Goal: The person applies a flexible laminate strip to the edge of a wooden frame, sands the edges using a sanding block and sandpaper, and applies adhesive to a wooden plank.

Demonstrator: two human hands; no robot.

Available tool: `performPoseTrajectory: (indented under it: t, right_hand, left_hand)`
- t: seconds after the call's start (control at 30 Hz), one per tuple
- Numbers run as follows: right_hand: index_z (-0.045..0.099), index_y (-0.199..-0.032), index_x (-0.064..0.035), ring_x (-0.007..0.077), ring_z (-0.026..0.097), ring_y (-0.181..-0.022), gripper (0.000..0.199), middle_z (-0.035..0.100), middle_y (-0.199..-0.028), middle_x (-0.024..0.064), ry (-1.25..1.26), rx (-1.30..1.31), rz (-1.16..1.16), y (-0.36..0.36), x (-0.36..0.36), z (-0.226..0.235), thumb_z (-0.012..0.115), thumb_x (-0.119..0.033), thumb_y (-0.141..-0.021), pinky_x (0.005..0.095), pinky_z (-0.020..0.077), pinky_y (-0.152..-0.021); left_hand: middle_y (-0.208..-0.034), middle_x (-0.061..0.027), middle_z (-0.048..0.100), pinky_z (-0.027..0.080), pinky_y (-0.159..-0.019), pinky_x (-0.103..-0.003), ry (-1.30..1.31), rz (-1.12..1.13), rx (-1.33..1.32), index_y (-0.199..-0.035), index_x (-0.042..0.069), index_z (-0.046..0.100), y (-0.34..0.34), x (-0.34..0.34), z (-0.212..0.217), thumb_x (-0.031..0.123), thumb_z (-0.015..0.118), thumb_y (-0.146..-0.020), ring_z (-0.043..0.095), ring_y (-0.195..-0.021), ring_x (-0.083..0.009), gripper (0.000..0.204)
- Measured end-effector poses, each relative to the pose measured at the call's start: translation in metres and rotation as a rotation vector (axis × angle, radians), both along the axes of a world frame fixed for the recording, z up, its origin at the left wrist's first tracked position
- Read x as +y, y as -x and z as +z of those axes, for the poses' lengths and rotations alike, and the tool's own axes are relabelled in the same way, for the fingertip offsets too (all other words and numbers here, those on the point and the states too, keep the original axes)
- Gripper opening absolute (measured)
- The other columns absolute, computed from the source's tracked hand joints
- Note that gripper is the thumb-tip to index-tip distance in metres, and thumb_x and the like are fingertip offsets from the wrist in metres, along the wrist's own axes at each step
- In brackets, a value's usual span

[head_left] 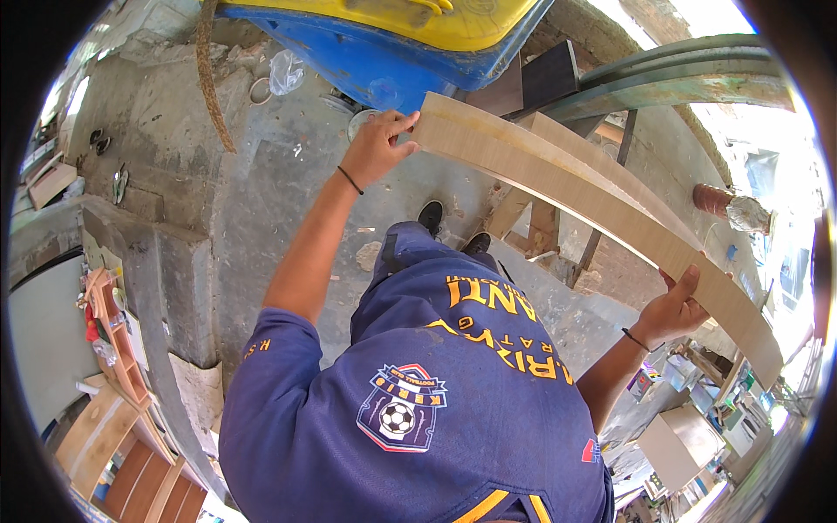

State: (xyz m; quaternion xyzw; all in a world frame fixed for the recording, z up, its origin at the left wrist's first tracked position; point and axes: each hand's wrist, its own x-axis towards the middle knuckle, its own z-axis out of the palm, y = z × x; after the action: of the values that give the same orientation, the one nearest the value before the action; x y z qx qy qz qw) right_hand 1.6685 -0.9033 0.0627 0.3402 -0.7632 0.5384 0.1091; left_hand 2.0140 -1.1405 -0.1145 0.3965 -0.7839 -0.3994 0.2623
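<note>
A long, narrow board (523, 157) with a light brown wood-grain face spans from the upper middle to the right, in front of my body. My left hand (379, 146) pinches its left end between thumb and fingers. Farther along, my right hand (673, 307) grips the near edge close to the right end, thumb on the face and some fingers hidden behind. A rough yellowish band runs along the board's far edge. Just beyond lies a second pale strip (602, 166), partly covered; I cannot tell whether the two touch.
A blue bin (366, 74) with a yellow lid (427, 26) stands ahead. Wooden supports (542, 228) rise below the board. Curved greenish pieces (671, 91) lie at the far right. Low shelving (131, 375) is at left, a box (680, 444) at lower right. Small debris dots the concrete floor (270, 209).
</note>
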Motion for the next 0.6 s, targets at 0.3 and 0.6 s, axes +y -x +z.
performPoseTrajectory:
  t: [0.3,0.6]
  right_hand:
    - [0.025,-0.144,0.0046,0.0297,0.065,-0.102,0.058,0.059,-0.118,0.0279,0.020,-0.016,0.034,-0.002,0.000,0.001,0.054,-0.012,-0.096,0.0323,0.0630,-0.061]
    - [0.024,-0.145,0.0038,0.0288,0.065,-0.103,0.059,0.059,-0.118,0.0289,0.043,-0.026,0.048,-0.003,-0.001,0.002,0.054,-0.009,-0.096,0.0304,0.0621,-0.059]
  left_hand:
    - [-0.093,-0.0042,0.061,0.044,-0.062,-0.028,-0.015,0.048,0.105,-0.126,0.006,0.061,0.001,0.011,-0.006,0.012,0.074,-0.076,0.046,-0.065,-0.0146,0.052]
    - [-0.086,-0.0035,0.061,0.044,-0.060,-0.026,-0.045,0.112,0.096,-0.129,0.009,0.060,0.006,0.018,-0.008,0.014,0.078,-0.076,0.044,-0.062,-0.0118,0.057]
